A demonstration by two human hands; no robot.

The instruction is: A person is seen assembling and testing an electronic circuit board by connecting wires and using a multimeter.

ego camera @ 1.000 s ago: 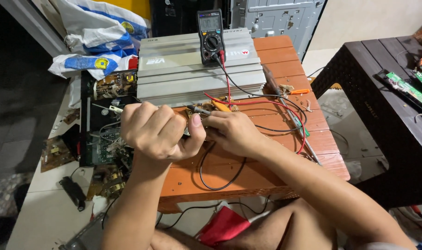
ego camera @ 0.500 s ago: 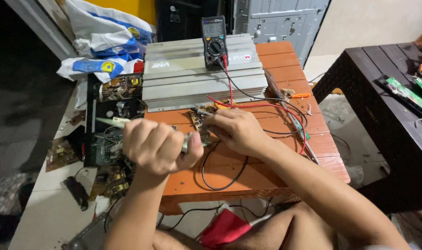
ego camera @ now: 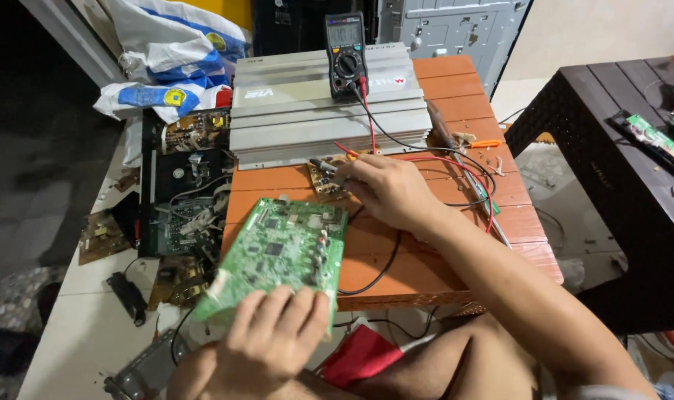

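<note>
The left hand [ego camera: 274, 333] clamped the green circuit board [ego camera: 281, 248] by its edge; the right hand [ego camera: 385, 189] pinched a small board [ego camera: 323, 178], best kept steady on the worktop [ego camera: 426, 244].

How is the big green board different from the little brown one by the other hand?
The green circuit board is much bigger than the small brown board. The left hand holds the green one tilted up; the brown one lies flat on the orange table under the right hand. Both carry electronic parts.

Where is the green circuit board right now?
In the head view, the green circuit board is low and left of centre, held by the left hand over the orange table's near-left edge.
</note>
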